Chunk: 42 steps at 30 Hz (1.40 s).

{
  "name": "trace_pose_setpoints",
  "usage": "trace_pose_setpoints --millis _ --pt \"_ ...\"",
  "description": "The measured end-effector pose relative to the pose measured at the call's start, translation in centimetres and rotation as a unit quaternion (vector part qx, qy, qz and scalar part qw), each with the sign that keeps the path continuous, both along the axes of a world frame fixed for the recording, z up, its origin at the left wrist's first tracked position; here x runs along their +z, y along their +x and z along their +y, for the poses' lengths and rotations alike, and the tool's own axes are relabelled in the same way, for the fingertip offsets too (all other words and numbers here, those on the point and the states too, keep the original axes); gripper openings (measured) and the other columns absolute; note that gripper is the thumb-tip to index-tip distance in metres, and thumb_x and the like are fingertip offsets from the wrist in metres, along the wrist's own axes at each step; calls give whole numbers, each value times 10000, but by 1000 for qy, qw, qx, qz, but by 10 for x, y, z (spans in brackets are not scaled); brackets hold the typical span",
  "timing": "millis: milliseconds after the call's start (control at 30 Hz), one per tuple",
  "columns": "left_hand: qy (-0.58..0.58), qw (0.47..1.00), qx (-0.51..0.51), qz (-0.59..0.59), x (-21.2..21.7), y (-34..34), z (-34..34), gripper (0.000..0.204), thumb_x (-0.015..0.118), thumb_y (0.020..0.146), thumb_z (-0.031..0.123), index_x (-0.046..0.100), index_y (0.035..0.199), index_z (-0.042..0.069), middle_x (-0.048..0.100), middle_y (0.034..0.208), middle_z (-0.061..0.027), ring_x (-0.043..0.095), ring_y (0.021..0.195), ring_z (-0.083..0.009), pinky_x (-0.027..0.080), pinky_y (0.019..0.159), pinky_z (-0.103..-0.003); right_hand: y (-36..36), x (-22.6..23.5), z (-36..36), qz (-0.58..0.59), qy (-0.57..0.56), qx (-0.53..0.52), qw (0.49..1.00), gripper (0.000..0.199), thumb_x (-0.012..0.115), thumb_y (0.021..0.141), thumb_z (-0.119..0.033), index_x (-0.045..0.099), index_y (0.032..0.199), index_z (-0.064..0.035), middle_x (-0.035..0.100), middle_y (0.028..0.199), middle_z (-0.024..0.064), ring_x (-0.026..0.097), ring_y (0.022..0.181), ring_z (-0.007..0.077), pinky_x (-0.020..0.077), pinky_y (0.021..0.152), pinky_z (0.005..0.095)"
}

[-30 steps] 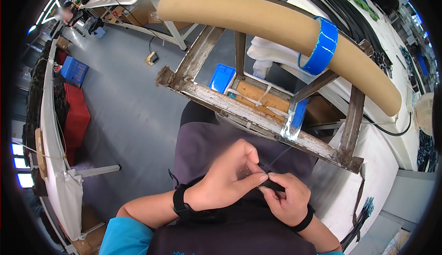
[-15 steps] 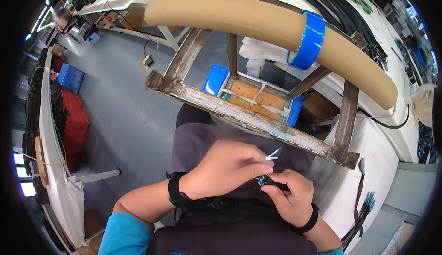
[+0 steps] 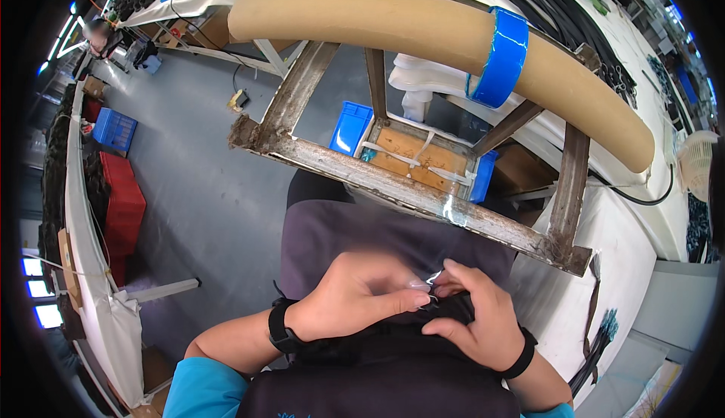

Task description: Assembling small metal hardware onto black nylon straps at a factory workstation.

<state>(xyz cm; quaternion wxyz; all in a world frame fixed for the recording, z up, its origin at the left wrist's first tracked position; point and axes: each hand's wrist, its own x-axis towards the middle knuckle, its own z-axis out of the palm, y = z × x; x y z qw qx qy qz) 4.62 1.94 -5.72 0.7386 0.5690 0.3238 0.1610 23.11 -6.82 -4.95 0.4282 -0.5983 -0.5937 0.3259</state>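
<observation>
My left hand [image 3: 362, 289] is closed, thumb against bent fingers, over my lap. At its fingertips is a small shiny clear-and-white strip [image 3: 433, 277], perhaps film. A small dark piece [image 3: 429, 303] with a pale glint sits by the left thumb tip; which fingers hold it is not clear. Close on the right, my right hand [image 3: 483, 316] has thumb and fingers apart, its upper fingertips beside the strip. Both hands are above the dark apron [image 3: 340, 229]. Dark material between the hands blends with the apron.
Ahead stands a worn metal frame [image 3: 377, 180] carrying a curved brown tube [image 3: 362, 21] with a blue band [image 3: 504, 59] around it. Blue bins [image 3: 351, 127] sit below. At right, a white-covered table [image 3: 627, 229] bears dark strips [image 3: 600, 350]. Red crates [image 3: 121, 206] stand left.
My right hand has opened its pinch on the small dark piece and spread its fingers. My left hand has moved slightly down and left, bringing the shiny strip lower, between the hands.
</observation>
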Motion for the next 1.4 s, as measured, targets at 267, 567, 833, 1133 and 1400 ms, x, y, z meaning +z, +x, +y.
trace_pose_setpoints --millis 267,567,833,1133,1400 --pt "-59 998 -1 -23 5 10 8 101 617 878 23 648 958 -29 674 931 -95 628 858 -105 514 738 -227 -4 -10 -18 -27 80 27 996 340 761 726 -86 590 1010 -13 618 755 118 590 563 228 469 486 301" --pt "189 980 -35 -57 2 2 9 155 739 758 18 676 898 -3 686 874 -121 665 814 -190 512 714 -272 10 8 -3 25 -36 41 998 187 718 788 -104 601 899 -8 606 696 103 586 556 222 450 481 293" --pt "-31 998 28 -39 -3 -1 -5 128 710 800 20 653 910 -10 676 909 -95 654 809 -127 516 682 -240 10 6 2 106 -147 81 980 177 698 808 -122 617 929 -22 628 767 96 619 628 234 490 551 295" --pt "-85 996 1 -31 1 11 8 100 593 900 47 635 959 -22 669 914 -93 610 816 -99 501 723 -235 1 -8 -14 -74 93 55 991 339 772 705 -85 598 987 -12 632 786 103 622 614 230 500 511 299" --pt "42 996 -15 -74 -2 7 4 118 669 825 -1 664 940 -27 676 918 -102 642 835 -131 522 746 -254 13 7 -6 21 -58 46 997 165 729 782 -103 626 874 -12 626 712 79 591 563 142 453 477 261"
